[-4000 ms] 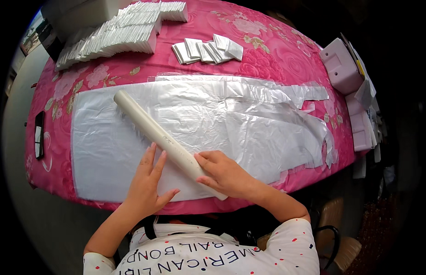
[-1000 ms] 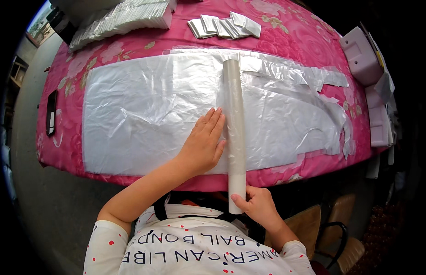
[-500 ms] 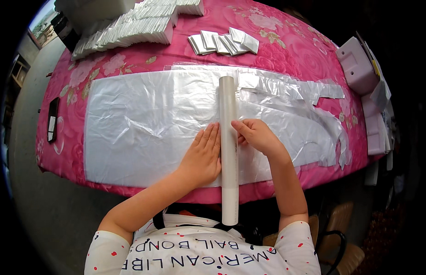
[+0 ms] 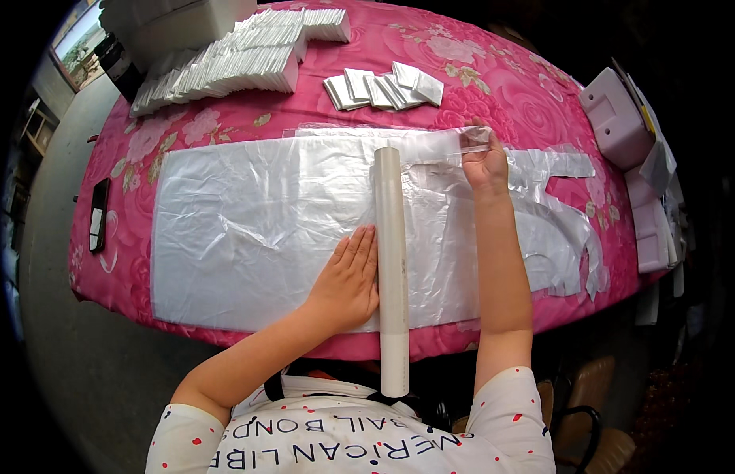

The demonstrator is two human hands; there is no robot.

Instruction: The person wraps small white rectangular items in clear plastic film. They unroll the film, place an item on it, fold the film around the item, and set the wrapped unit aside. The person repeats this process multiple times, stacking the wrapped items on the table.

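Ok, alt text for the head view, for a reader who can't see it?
A person's right hand holds clear plastic sheeting near its far edge; the left hand lies flat alongside a long pale tube resting across the sheeting. Beyond, on a pink floral tablecloth, lie silvery folded packets and, to their left, packed rows of thin white pieces.

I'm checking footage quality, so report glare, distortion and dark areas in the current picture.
Head view: glare streaks the clear plastic sheeting; head view: the edges of the pink tablecloth curve, bent by the fisheye lens; head view: the rim falls to black, and the lower right is mostly too dark to read.
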